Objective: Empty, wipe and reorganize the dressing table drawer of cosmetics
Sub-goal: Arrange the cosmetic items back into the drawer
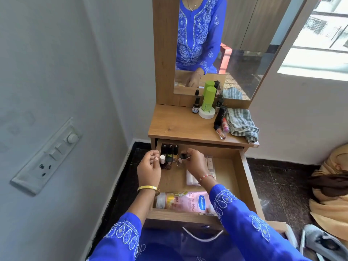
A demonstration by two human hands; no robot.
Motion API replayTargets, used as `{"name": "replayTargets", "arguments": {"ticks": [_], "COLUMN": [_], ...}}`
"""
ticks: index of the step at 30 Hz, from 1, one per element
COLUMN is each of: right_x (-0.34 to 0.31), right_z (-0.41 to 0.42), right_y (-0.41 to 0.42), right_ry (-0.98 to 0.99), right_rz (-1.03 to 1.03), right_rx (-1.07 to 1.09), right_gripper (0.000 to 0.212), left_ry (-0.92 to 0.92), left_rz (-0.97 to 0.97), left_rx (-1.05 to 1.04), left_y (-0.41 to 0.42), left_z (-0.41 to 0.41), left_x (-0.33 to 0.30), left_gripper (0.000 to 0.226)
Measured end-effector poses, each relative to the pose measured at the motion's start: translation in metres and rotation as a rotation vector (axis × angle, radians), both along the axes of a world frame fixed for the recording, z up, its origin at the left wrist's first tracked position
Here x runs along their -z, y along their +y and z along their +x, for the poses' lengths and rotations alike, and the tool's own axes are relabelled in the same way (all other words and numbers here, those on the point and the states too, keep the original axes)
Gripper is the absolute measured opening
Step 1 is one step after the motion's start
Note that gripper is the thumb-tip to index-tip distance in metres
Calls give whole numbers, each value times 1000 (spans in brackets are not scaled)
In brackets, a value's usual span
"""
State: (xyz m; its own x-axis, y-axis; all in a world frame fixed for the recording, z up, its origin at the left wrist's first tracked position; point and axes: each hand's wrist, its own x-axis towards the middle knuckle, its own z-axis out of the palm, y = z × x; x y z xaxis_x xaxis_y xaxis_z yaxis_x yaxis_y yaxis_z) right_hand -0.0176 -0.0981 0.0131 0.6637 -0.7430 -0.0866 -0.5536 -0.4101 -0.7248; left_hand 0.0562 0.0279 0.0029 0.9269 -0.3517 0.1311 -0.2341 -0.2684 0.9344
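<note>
The wooden drawer (246, 178) is pulled out below the dressing table top. Several small nail polish bottles (169, 153) stand in its far left corner. My right hand (194, 162) pinches a small clear bottle with a dark cap (181, 159) beside that row. My left hand (149, 166) hovers at the drawer's left edge with fingers curled, a white-capped bottle (162, 159) just by its fingertips; whether it holds that bottle I cannot tell. A pink Vaseline lotion bottle (185, 202) lies along the drawer's near side. A clear packet (191, 178) and a slim box (210, 162) lie mid-drawer.
On the table top (175, 125) stand a green tube on a white jar (208, 104), a dropper bottle (195, 106), dark tubes and lip glosses (221, 125), and a striped cloth (242, 123). A wall with a switch panel (49, 157) is left. Fabric bundles (331, 185) lie on the floor right.
</note>
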Motion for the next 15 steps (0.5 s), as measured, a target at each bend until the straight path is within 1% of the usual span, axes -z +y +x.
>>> {"name": "replayTargets", "arguments": {"ticks": [7,12,15], "right_x": [14,11,12], "right_z": [12,15,14], "right_y": [6,9,10], "right_ry": [61,79,74], "right_rz": [-18,-59,-62], "right_rx": [-57,-111,-117], "right_gripper": [21,30,31], "left_ry": [13,-21,-40], "left_rz": [10,25,35], "left_rx": [-1,23,43], "left_y": [-1,-1,0], "left_z": [1,0,-1], "left_x": [2,1,0], "left_gripper": [23,22,22]}}
